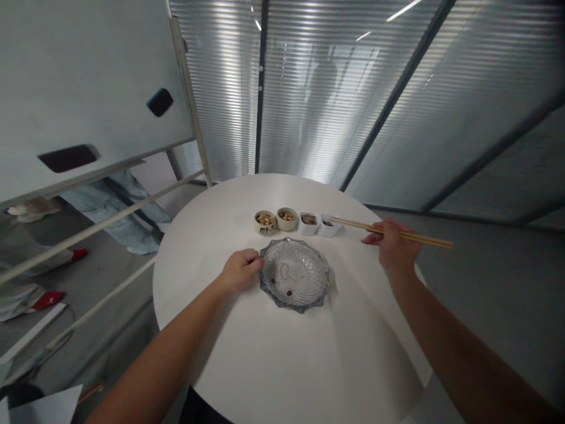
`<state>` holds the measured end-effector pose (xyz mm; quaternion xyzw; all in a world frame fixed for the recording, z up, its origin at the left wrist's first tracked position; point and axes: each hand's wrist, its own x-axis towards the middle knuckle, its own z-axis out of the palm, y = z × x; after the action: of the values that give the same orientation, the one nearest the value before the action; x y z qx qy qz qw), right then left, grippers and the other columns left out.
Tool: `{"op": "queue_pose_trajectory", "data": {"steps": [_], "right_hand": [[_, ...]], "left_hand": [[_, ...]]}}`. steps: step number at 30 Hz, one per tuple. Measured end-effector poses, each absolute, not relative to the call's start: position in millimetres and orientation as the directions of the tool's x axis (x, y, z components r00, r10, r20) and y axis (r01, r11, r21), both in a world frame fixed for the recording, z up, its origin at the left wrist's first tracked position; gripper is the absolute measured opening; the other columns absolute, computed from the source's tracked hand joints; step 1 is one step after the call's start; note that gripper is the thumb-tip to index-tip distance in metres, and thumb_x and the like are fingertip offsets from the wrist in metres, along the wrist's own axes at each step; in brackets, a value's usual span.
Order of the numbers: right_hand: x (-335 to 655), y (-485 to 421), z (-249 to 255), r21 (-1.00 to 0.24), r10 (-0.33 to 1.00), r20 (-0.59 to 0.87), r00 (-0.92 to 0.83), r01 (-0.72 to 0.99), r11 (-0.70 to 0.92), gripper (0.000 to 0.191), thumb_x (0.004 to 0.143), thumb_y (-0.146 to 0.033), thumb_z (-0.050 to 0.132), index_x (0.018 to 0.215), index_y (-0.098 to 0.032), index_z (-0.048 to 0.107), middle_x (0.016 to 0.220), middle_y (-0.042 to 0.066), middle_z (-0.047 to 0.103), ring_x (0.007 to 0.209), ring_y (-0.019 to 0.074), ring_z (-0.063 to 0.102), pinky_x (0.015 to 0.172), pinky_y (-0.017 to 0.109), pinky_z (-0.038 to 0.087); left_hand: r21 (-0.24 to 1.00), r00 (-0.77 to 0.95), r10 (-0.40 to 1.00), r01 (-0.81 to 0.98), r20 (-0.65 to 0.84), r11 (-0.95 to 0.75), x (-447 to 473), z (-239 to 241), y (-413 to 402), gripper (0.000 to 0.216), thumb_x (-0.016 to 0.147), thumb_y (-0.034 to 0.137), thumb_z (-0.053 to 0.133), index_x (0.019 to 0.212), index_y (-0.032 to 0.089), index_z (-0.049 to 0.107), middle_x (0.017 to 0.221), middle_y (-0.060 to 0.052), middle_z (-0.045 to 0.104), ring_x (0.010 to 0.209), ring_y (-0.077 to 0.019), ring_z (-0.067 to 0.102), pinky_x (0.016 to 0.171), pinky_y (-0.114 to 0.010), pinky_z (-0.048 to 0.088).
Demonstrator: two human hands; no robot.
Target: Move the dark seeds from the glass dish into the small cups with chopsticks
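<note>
pinching the chopsticks [430, 240] between thumb and fingers of the right grip [395, 244], up and to the right of the bowl [309, 265] and well apart from its rim. reaching with the tips to the end dish [328, 232], beyond the bowl's right side; too small to tell whether touching the dark bits [327, 224] inside or only poised at the edge. pointing the rear ends out to the right, farther from the bowl.

curling the left grip [241, 269] against the left rim of the bowl; cannot tell whether pinching the glass or merely leaning on it, with the fingertips tucked out of sight.

set on the bench [282, 359] beyond the bowl, in a row from left to right: left cup [262, 228], right cup [286, 224], left dish [308, 230], end dish. in both cups, pale pieces [265, 218]; in the left dish, brown pieces [309, 219], blurred. inside the bowl, toward its near left, two dark beans [289, 292], small and indistinct. far left of the bowl, partly hidden behind a board [88, 70], legs [99, 197].
</note>
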<state>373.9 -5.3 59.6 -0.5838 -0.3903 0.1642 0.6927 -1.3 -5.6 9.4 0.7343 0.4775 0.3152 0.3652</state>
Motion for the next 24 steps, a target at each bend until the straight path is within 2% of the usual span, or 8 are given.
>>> {"op": "queue_pose_trajectory", "data": {"steps": [6,8,10,12,15,24], "right_hand": [[348,-24,68,-0.938,0.701,0.335,0.63,0.154,0.31,0.03,0.087,-0.046,0.064,0.072,-0.02,0.067,0.062,0.001,0.067,0.04,0.015,0.06,0.041,0.03,0.054],[327,-42,69,-0.936,0.75,0.325,0.576,0.083,0.342,0.033,0.087,-0.047,0.065,0.071,-0.018,0.067,0.056,0.001,0.065,0.037,0.0148,0.058,0.04,0.03,0.054],[305,-63,64,-0.952,0.85,0.289,0.44,0.036,0.305,0.033,0.088,-0.046,0.064,0.072,-0.017,0.068,0.051,0.001,0.063,0.037,0.0152,0.058,0.041,0.029,0.053],[287,-83,57,-0.971,0.926,0.239,0.292,0.048,0.235,0.035,0.09,-0.048,0.062,0.076,-0.017,0.07,0.049,0.002,0.064,0.039,0.0162,0.06,0.042,0.028,0.051],[272,-101,45,-0.978,0.97,0.196,0.142,0.107,0.181,0.041,0.091,-0.054,0.058,0.078,-0.017,0.071,0.047,0.003,0.065,0.04,0.0173,0.061,0.044,0.028,0.05],[263,-105,43,-0.963,0.976,0.142,0.166,0.251,0.097,0.047,0.091,-0.061,0.055,0.076,-0.018,0.069,0.041,0.0,0.06,0.035,0.0145,0.054,0.038,0.024,0.042]], "left_hand": [[0.845,0.345,0.933,0.467,0.099,-0.262,-1,9,-6,0.032,0.082,0.038,0.049,0.057,0.019,0.044,0.059,0.003,0.04,0.059,-0.0113,0.039,0.054,-0.024,0.029],[0.848,0.339,0.936,0.464,0.096,-0.255,-1,8,-6,0.032,0.082,0.038,0.049,0.057,0.019,0.044,0.059,0.003,0.04,0.059,-0.0112,0.039,0.053,-0.024,0.028],[0.846,0.336,0.937,0.468,0.096,-0.254,0,8,-6,0.032,0.081,0.038,0.05,0.057,0.019,0.044,0.059,0.003,0.04,0.06,-0.0112,0.039,0.053,-0.024,0.029],[0.842,0.335,0.937,0.475,0.096,-0.256,0,8,-6,0.032,0.081,0.038,0.05,0.057,0.018,0.045,0.059,0.003,0.04,0.06,-0.0113,0.04,0.053,-0.024,0.029],[0.839,0.338,0.937,0.48,0.093,-0.256,-1,10,-7,0.031,0.081,0.038,0.049,0.057,0.019,0.045,0.059,0.003,0.04,0.06,-0.0114,0.039,0.053,-0.024,0.029],[0.854,0.343,0.935,0.457,0.089,-0.249,-1,10,-6,0.031,0.081,0.037,0.049,0.057,0.019,0.042,0.058,0.004,0.037,0.058,-0.0111,0.037,0.054,-0.025,0.028]]}}
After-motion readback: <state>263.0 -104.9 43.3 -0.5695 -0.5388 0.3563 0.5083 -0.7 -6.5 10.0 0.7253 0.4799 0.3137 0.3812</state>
